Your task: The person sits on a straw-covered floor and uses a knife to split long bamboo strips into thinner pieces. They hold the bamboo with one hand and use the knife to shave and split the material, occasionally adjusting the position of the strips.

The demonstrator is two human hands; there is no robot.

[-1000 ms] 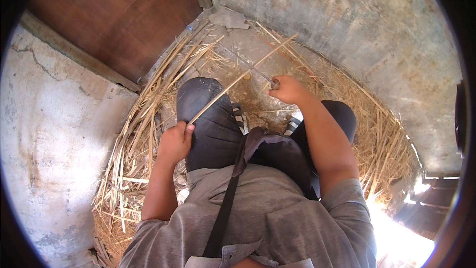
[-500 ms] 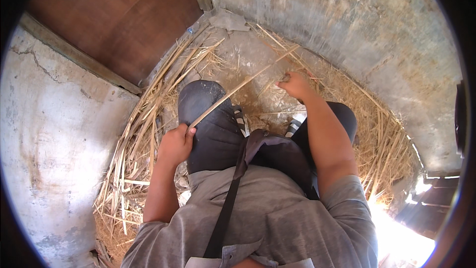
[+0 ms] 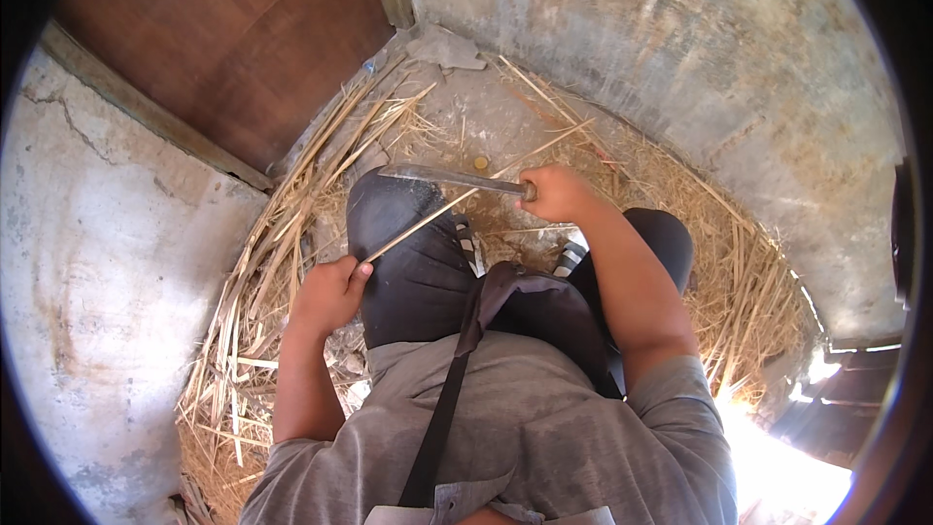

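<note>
My left hand (image 3: 330, 294) is closed around the near end of a long, thin bamboo strip (image 3: 420, 225). The strip slants up and to the right, past my left knee, and its far end lies beyond my right hand. In my right hand (image 3: 561, 193) is the handle of a knife (image 3: 449, 177) with a long grey blade. The blade points left, over the strip and toward my left knee. Strip and blade cross near the middle; whether they touch, I cannot tell.
Split bamboo strips (image 3: 282, 224) lie in a pile along the left side. Shavings and more strips (image 3: 743, 292) cover the floor at the right. A flat stone (image 3: 445, 47) sits at the far corner. Worn walls (image 3: 680, 39) and a brown wooden panel (image 3: 233, 29) close in the space.
My right hand has come up and slightly left, bringing the knife blade into plain view across the strip. My left hand has shifted slightly left and down with the strip.
</note>
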